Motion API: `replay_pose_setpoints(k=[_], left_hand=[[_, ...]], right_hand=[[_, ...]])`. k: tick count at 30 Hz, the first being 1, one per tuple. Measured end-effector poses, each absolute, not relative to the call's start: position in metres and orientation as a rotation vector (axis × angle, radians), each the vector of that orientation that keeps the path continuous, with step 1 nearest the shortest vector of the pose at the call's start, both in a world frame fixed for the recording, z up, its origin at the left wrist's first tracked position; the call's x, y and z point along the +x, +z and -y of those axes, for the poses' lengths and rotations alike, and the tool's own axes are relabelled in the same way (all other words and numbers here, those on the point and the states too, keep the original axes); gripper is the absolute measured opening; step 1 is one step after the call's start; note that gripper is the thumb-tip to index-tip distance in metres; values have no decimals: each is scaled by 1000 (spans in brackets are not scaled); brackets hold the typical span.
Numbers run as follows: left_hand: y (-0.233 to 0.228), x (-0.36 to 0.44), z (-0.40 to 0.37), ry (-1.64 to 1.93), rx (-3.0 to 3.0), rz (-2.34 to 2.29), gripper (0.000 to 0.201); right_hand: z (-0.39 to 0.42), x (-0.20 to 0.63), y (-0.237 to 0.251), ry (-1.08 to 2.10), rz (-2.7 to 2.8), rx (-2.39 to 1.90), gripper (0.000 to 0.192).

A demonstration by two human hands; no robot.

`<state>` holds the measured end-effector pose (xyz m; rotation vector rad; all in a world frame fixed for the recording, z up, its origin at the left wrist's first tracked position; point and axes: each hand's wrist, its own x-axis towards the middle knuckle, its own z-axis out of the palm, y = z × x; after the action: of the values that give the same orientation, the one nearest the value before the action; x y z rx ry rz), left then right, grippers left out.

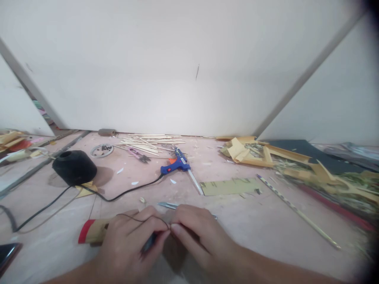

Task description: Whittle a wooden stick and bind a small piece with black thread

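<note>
A thin dark thread point(136, 218) loops over the back of my left hand point(133, 240) to a point between both hands' fingertips. My left hand is closed in a pinch on it, with something dark partly hidden under the fingers. My right hand point(204, 236) is also closed, its thumb and forefinger pinching the thread against the left fingertips. A tan curved piece with a red end point(92, 231) sticks out to the left from under my left hand; its other end is hidden. Just beyond my fingers lies a slim metal craft knife point(167, 205), partly covered by my right hand.
Ahead lie a blue glue gun point(177, 162) with its cord, thin sticks point(145, 144), small snips point(139, 156) and a round lid point(102, 150). A black thread cone point(74, 167) stands left. Right are a green-tan strip point(231, 186), a pencil point(296, 211) and cardboard scraps point(248, 152).
</note>
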<state>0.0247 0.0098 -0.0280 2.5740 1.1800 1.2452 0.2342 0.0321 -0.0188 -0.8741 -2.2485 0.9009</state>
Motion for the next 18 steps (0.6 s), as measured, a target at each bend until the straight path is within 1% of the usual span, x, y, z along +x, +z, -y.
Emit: replay_pose_setpoints(k=[4, 6, 9, 13, 18], left_hand=[[-29, 25, -14, 1187, 2493, -1158, 15], [-28, 25, -16, 1225, 2426, -1144, 15], [-26, 24, -15, 1262, 2331, -1125, 13], [-23, 21, -10, 1318, 2250, -1187, 15], [-25, 22, -3, 1276, 2134, -1365, 11]], right_hand=[[-32, 234, -19, 940, 2158, -1001, 29], [-31, 235, -18, 943, 2136, -1011, 21], [-31, 234, -15, 859, 2238, -944, 8], [-32, 230, -20, 666, 2489, -838, 12], [-35, 228, -32, 533, 2594, -735, 9]])
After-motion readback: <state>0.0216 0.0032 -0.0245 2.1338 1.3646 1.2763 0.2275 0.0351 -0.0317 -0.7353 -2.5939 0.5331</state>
